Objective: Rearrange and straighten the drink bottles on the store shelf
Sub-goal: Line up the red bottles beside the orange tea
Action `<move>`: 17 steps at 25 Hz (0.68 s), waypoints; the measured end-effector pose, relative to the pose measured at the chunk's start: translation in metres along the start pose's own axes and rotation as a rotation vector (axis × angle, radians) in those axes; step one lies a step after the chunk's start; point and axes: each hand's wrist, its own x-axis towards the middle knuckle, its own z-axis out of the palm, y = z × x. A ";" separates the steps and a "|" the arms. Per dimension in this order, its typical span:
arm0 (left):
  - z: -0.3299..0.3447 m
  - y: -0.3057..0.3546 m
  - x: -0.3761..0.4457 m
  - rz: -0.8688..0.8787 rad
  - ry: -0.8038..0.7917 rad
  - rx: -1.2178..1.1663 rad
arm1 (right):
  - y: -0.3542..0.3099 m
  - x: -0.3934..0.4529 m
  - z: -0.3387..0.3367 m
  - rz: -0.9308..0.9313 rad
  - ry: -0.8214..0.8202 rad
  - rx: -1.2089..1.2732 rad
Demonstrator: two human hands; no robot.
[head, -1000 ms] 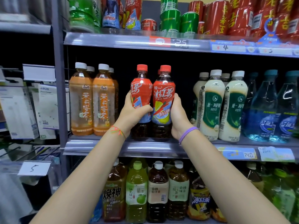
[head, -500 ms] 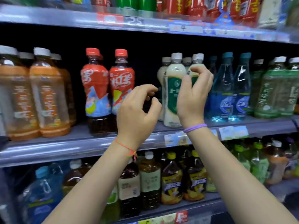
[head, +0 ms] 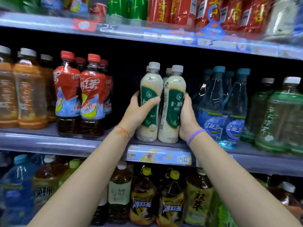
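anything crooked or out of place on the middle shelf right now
The two front milky bottles: left one in the left hand leans right, away from the upright one in the right hand. No spills visible.

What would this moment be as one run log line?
left hand: grips left milk tea bottle | right hand: grips right milk tea bottle | both upright on middle shelf

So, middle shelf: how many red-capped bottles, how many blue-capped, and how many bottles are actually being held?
Red-capped iced tea bottles: 4
Blue-capped water bottles: 4
Held milk tea bottles: 2, one in the left hand, one in the right hand
Total: 10
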 end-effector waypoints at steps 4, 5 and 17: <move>-0.004 0.004 0.003 0.082 -0.061 0.044 | -0.003 -0.001 0.014 0.019 -0.075 -0.024; -0.008 0.004 0.003 0.097 -0.078 0.048 | -0.002 -0.004 0.018 0.022 -0.087 -0.022; -0.033 0.007 -0.006 0.120 -0.075 -0.011 | 0.002 -0.030 0.038 -0.004 -0.117 0.001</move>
